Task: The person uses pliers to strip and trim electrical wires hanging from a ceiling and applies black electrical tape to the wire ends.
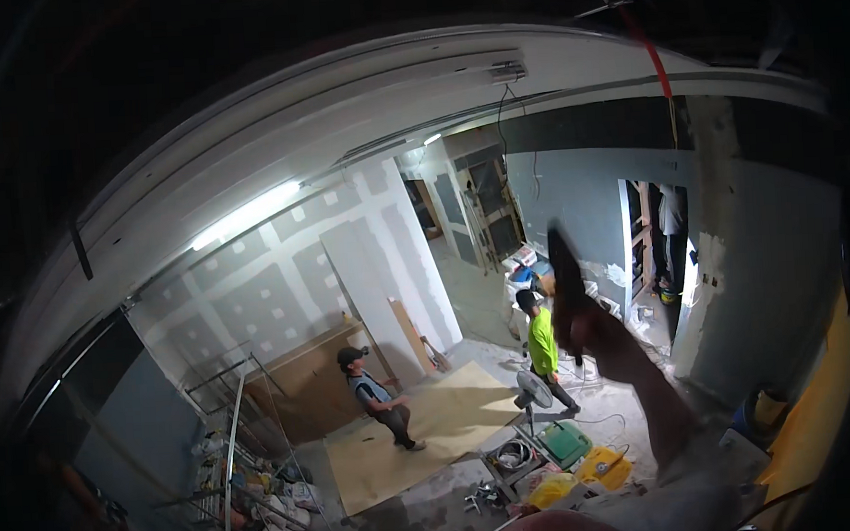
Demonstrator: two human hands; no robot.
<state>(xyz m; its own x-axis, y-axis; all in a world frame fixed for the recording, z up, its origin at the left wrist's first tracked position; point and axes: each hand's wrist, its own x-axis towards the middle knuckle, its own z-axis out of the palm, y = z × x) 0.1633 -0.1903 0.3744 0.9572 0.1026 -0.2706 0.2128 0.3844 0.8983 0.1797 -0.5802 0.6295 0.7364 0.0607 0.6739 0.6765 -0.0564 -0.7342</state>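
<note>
Far wall: a broad panelled wall (280, 249) is crossed by pale filled seams and dotted with patches.
Floor sheet: a large tan sheet (369, 475) is laid flat on the grey floor and is stood upon by a person in a cap (379, 398).
Metal frame: an upright frame (231, 458) is seen at the left, with mixed materials heaped about its foot.
Bright top: a second person in a yellow-green top (542, 344) is seen beyond the fan.
Ceiling light: a lit tube (246, 214) is fixed overhead.
Right hand: the right hand (597, 338) is raised and appears closed around the lower end of a dark object; its fingers are lost in shadow.
Left hand: it cannot be made out, so its grip cannot be told.
Fan: a round fan (532, 391) is stood near a green container (563, 443) and a yellow item (605, 468).
Dark object: the long, tapered dark object (565, 263) is pointed upward from the right hand; its kind cannot be told.
</note>
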